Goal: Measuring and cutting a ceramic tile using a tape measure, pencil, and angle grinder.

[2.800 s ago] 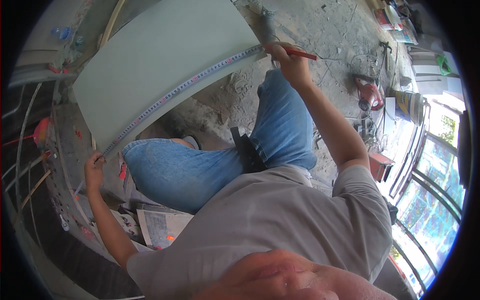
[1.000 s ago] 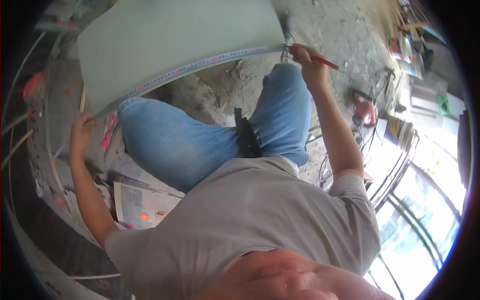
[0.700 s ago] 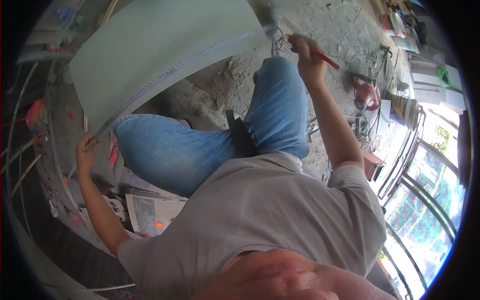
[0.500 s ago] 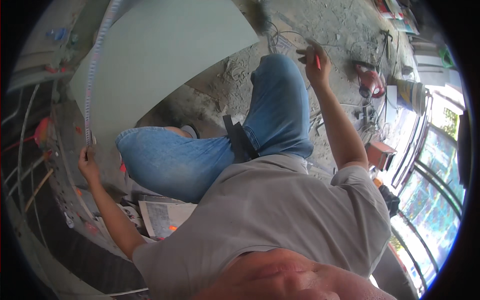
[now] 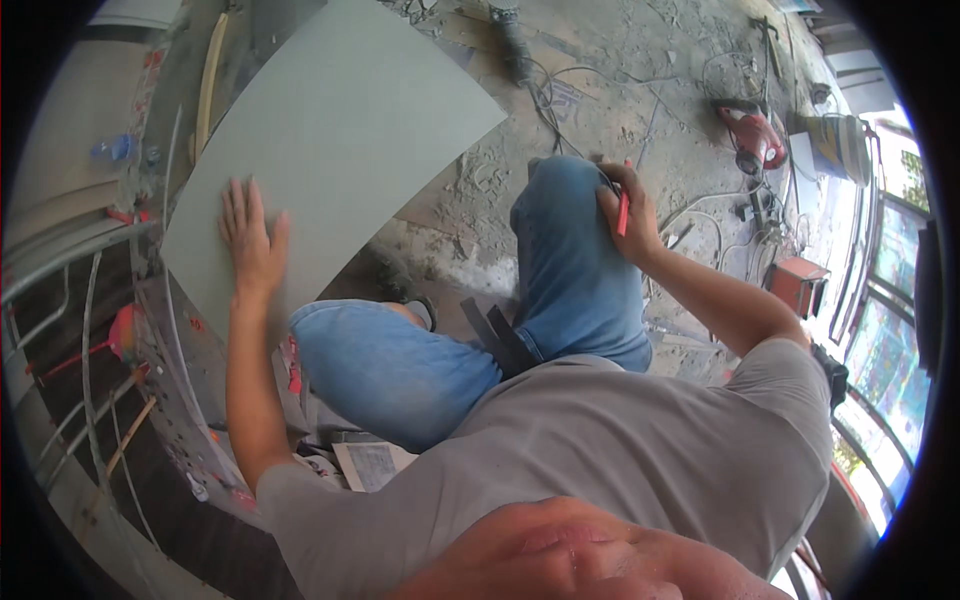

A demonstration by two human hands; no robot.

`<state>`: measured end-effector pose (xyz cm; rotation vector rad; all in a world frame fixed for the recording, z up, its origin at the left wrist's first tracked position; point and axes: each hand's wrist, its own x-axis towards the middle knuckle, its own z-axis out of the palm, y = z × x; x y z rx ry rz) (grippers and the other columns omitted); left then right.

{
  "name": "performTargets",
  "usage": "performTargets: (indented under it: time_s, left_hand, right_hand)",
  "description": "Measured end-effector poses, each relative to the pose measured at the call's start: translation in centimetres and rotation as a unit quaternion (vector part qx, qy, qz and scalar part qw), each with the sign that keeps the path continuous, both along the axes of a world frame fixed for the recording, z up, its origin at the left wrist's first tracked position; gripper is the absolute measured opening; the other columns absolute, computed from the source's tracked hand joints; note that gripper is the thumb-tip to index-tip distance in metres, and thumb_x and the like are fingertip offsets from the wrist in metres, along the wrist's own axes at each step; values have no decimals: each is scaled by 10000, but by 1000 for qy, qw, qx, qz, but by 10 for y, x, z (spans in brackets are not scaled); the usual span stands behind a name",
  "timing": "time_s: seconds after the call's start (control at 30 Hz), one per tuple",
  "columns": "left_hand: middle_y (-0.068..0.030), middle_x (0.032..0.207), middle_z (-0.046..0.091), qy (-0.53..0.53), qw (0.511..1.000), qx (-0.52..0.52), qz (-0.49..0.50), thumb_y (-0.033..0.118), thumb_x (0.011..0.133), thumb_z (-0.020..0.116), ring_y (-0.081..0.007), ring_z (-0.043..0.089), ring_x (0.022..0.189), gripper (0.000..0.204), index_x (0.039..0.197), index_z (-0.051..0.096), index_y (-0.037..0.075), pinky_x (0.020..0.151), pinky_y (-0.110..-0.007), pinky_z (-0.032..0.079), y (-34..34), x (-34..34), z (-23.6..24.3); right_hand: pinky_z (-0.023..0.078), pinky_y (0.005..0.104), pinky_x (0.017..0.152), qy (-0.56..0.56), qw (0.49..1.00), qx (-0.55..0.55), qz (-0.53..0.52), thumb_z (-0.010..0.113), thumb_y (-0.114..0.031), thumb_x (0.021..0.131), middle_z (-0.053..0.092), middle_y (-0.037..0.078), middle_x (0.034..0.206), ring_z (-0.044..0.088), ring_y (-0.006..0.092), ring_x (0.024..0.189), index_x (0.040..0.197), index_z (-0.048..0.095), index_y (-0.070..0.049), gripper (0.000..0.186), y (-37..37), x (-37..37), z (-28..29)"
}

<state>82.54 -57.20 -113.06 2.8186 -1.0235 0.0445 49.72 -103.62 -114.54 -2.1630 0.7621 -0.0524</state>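
A large pale grey-green board point(image 5: 340, 130) lies flat in front of me, to the left. My left hand point(image 5: 254, 245) rests palm down on its near left part, fingers stretched and spread. Beside my raised right knee point(image 5: 565, 190), my right hand point(image 5: 642, 228) is closed around a slim red pencil point(image 5: 624, 213). Its fingers touch the side of the knee, and part of the grip is hidden.
A red power tool point(image 5: 752, 138) with cables lies on the dusty, debris-strewn floor at the right. Near it are a bucket point(image 5: 838, 150) and a reddish box point(image 5: 798, 285). A pale strip point(image 5: 211, 80) runs along the board's far left side. Metal rails point(image 5: 90, 350) stand at left.
My left hand has let go of the tape measure's end and moved up and right onto the board. The tape no longer shows across it. My right hand has come down to the knee.
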Motion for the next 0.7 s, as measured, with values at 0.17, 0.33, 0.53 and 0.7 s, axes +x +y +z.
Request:
performTargets:
  time_s: [0.17, 0.33, 0.53, 0.7]
  left_hand:
    - [-222, 1657, 175, -4, 1000, 29, 6, 488, 991, 506, -410, 130, 1538, 766, 1586, 258, 76, 1187, -653, 102, -75, 70, -7]
    - [-256, 1658, 126, 40, 996, 74, -34, 488, 956, 560, -446, 58, 1540, 842, 1599, 192, 87, 1163, -709, 95, -102, 19, -2]
    - [-245, 1302, 613, 596, 763, 219, -119, 275, 931, 625, -390, 601, 1197, 379, 1232, 640, 46, 983, -411, 480, -157, -112, 177]
    - [-168, 986, 734, 542, 829, 76, 118, 430, 1050, 427, -295, 703, 932, 503, 1090, 682, -3, 834, -425, 519, -39, -163, 288]
  right_hand:
    - [410, 444, 1058, -3, 1000, 3, 23, 589, -275, 928, 612, 166, 1292, 515, 388, 1217, 1270, 560, -63, 404, 50, -18, 62]
    - [395, 448, 1086, 18, 991, 133, -17, 525, -294, 1007, 578, 188, 1370, 505, 417, 1232, 1365, 525, -51, 433, 80, -25, 116]
    - [401, 482, 1083, 119, 978, -56, -161, 472, -281, 1024, 567, 271, 1351, 492, 413, 1304, 1385, 504, -14, 450, 98, -117, 149]
    - [487, 559, 928, 379, 903, 150, -134, 521, -328, 971, 680, 298, 1081, 665, 468, 1000, 1230, 604, -30, 404, 74, -182, 291]
